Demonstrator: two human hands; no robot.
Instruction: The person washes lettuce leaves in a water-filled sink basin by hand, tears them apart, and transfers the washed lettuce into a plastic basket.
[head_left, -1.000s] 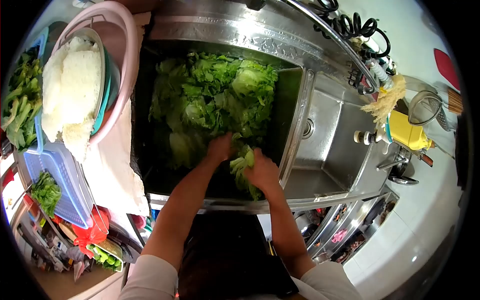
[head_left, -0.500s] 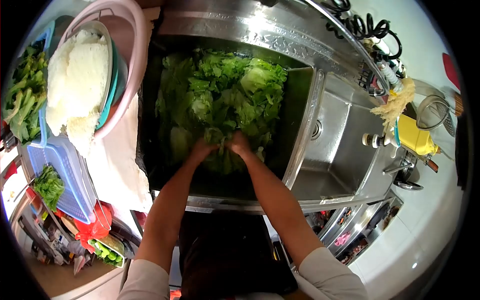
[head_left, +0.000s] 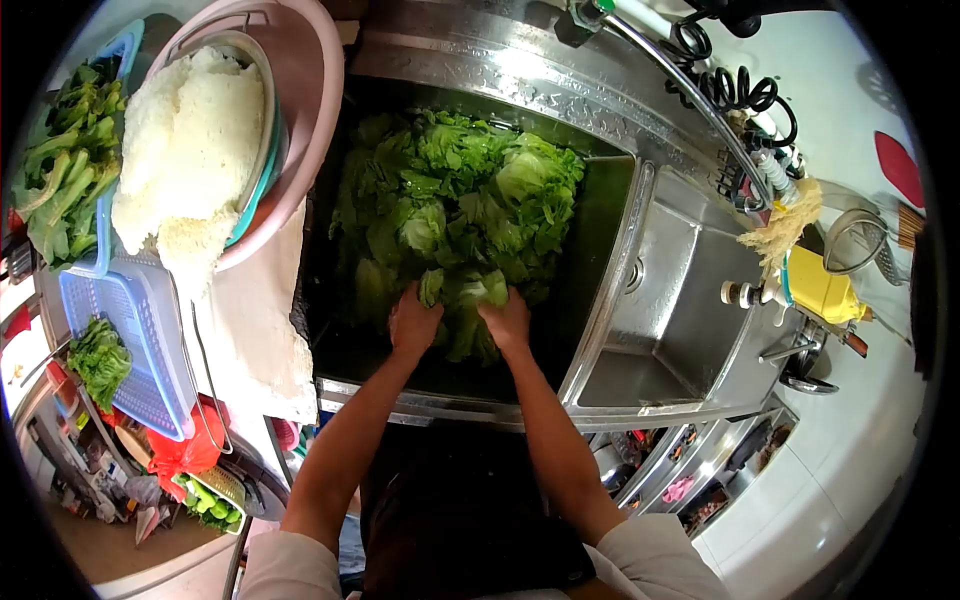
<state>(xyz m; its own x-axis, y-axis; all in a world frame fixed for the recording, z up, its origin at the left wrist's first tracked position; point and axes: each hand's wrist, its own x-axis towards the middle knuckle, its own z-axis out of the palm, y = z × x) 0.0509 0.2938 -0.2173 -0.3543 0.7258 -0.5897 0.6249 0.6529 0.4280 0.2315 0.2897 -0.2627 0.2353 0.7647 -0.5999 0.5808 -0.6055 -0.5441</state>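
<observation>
A steel sink basin (head_left: 585, 290) full of dark water holds a mass of green leafy lettuce (head_left: 440, 190), much of it floating at the surface. At the near side of this mass, my left hand (head_left: 415, 322) is closed around lettuce leaves. My right hand (head_left: 506, 322) grips the right side of the same bunch, with pale leaf bases (head_left: 470, 292) showing between the two hands. Some fingertips are hidden behind the leaves. Both wrists are above the water.
Right of the basin lies a second steel sink (head_left: 690, 290). A pink tub (head_left: 325, 110) with a bowl of white noodle-like strands (head_left: 190, 150) stands left, near a blue basket (head_left: 140, 350). A coiled black hose (head_left: 735, 95) and yellow bottle (head_left: 825, 285) are at right.
Both hands have risen out of the water and come slightly nearer me, lifting the lettuce bunch to the surface. The camera view has shifted a little.
</observation>
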